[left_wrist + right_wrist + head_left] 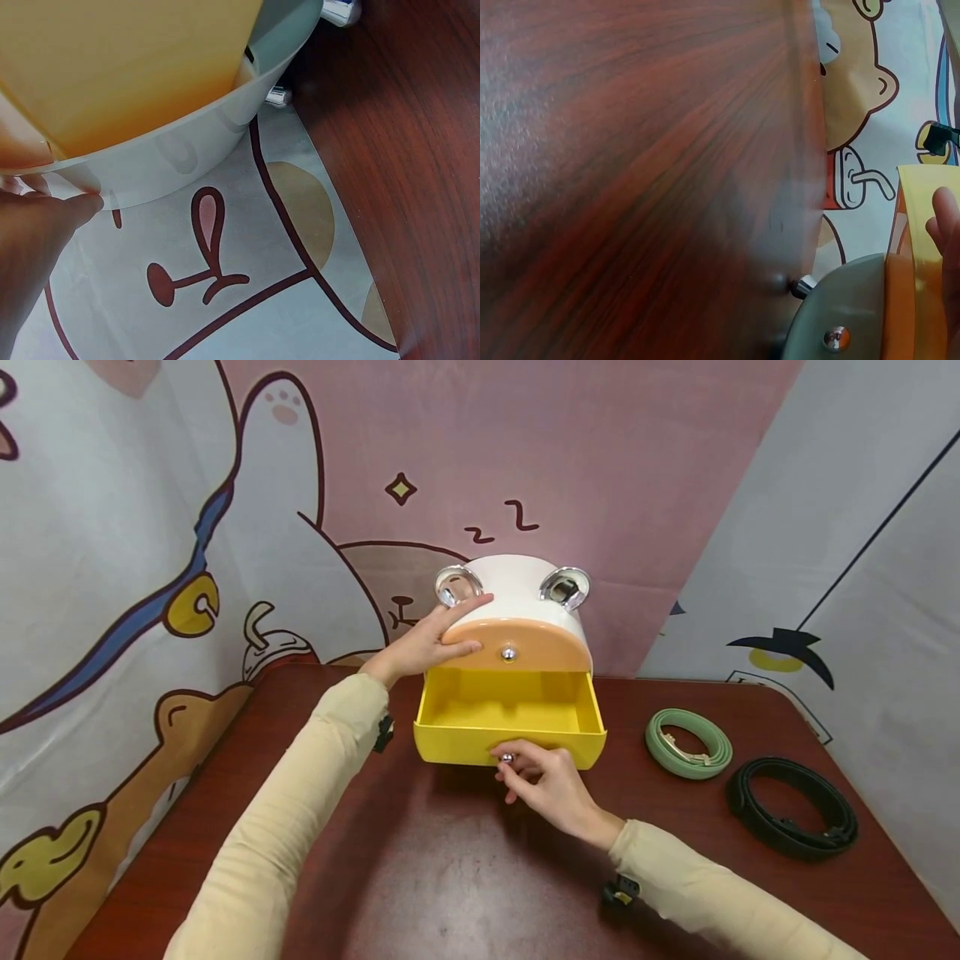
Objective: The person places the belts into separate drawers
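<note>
My right hand (551, 785): thumb and fingers pinched on the shiny silver ball knob (507, 758) of the yellow plastic drawer (442, 745). My left hand (431, 639): fingers apart and fairly straight, laid on the left side of the white, glossy, round-topped cabinet (513, 577), thumb against its orange curved drawer front (551, 647).

Cabinet = reference. Yellow drawer sticks out of its front, below the orange one; my right hand covers part of the drawer's face. Two round chrome eye-shaped pieces (564, 587) sit on the cabinet's top, left and right.

Right of cabinet, nearer me: coiled pale green belt (688, 768) with gold-toned buckle, then a coiled black belt (795, 839) just beside it, farther out. Both well apart from the drawer.

Containers: yellow drawer shows bare yellow floor and thin walls. Orange one is flush, its inside hidden. Right wrist view also shows a grey-green rounded front (855, 300) with its own knob.

Under cabinet: reddish-brown, wood-grained, slightly glossy table (465, 877). Behind cabinet: creased cartoon-print cloth (600, 460).
</note>
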Tool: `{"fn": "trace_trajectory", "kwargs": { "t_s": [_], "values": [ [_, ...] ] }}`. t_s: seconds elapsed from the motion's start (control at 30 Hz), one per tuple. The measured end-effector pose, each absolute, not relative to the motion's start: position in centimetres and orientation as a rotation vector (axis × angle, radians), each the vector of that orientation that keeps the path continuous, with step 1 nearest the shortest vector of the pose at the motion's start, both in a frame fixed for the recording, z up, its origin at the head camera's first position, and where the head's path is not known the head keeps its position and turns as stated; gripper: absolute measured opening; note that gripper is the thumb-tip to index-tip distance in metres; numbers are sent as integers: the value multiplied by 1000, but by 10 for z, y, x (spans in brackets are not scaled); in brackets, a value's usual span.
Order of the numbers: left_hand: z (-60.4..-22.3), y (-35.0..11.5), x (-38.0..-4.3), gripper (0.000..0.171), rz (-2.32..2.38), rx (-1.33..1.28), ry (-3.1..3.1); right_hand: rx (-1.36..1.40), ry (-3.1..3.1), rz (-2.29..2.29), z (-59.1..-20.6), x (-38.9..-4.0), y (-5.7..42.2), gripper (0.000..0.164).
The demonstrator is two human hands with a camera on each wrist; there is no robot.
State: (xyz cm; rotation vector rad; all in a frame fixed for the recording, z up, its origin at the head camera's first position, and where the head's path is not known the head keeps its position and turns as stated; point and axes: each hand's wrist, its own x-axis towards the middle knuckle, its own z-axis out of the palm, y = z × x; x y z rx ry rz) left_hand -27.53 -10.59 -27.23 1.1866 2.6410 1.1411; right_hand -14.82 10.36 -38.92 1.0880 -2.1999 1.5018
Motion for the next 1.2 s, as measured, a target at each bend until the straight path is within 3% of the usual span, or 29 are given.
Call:
{"fn": "trace_trajectory", "kwargs": {
  "t_s": [0.77,1.2],
  "values": [
    [-276,-108,-277,62,1168,1155,2606,1097,-2156,1545,-401,-143,101,21],
    [-301,-112,-308,61,1162,1159,2633,1191,-2115,1404,-402,-137,105,24]
  ]
}}
